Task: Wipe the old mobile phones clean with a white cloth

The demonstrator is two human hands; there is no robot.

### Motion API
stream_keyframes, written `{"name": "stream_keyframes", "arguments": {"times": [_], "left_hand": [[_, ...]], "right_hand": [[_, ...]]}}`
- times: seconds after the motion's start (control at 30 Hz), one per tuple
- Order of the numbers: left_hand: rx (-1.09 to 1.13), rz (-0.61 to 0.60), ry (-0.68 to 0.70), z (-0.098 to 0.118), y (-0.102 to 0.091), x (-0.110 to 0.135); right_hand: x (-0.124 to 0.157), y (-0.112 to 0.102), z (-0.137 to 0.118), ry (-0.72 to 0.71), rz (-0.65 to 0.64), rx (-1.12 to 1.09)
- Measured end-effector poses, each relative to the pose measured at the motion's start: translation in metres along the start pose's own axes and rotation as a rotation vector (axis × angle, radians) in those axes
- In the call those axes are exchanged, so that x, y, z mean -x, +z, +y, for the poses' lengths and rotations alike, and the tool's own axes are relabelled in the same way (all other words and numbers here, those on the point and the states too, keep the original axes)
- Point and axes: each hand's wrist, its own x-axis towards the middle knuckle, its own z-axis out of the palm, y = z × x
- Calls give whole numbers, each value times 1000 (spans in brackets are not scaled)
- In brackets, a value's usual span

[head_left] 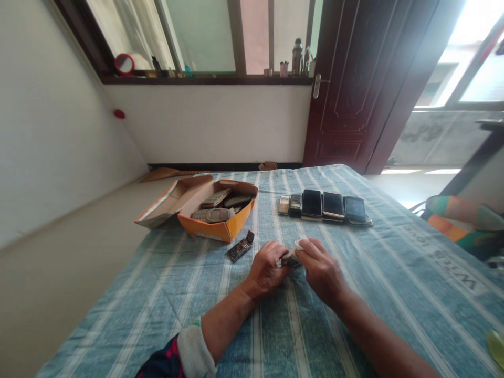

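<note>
My left hand [268,265] is closed around a small dark object, perhaps a mobile phone [290,259], mostly hidden by my fingers. With my right hand [321,266] I pinch a white cloth or tissue [301,244] against that object. Left of my hands a dark circuit board [241,247] lies on the striped cloth. Behind it stands an orange cardboard box [212,231], lid folded back, with several old phones [212,214] inside. Beyond my right hand, several phones [312,203] lie side by side in a row, some stacked.
A blue-green striped cloth [189,299] covers the surface under my hands. Past its far edge are a white wall [208,121] and a dark red door [350,84]. A colourful checked fabric [464,218] is at the right. A flask [297,56] stands on the window sill.
</note>
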Motion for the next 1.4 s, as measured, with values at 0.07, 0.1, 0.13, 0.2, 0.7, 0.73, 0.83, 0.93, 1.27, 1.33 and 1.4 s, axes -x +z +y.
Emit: {"name": "stream_keyframes", "arguments": {"times": [0.07,0.1,0.13,0.2,0.7,0.73,0.83,0.93,1.27,1.33,1.4], "left_hand": [[13,-9,-10,1,-1,0],[22,-14,-15,1,-2,1],[35,-21,-21,1,-2,1],[65,-42,-34,1,-3,2],[98,44,42,-9,5,3],[90,55,43,-10,6,3],[76,79,45,-12,7,3],[62,85,32,-11,8,2],[32,19,-26,-3,1,3],[26,13,-32,-3,0,3],[28,9,-34,-3,0,3]], "right_hand": [[0,-2,7,30,2,11],[0,-4,9,42,1,18],[0,-5,11,54,-1,25],[0,-7,13,68,-3,37],[-4,7,-24,-47,34,-78],[-4,8,-25,-61,36,-78],[-4,8,-27,-94,35,-60],[-5,7,-26,-98,19,-38],[-3,-2,5,18,16,48],[-2,-4,12,41,33,77],[-2,-6,16,67,49,99]]}}
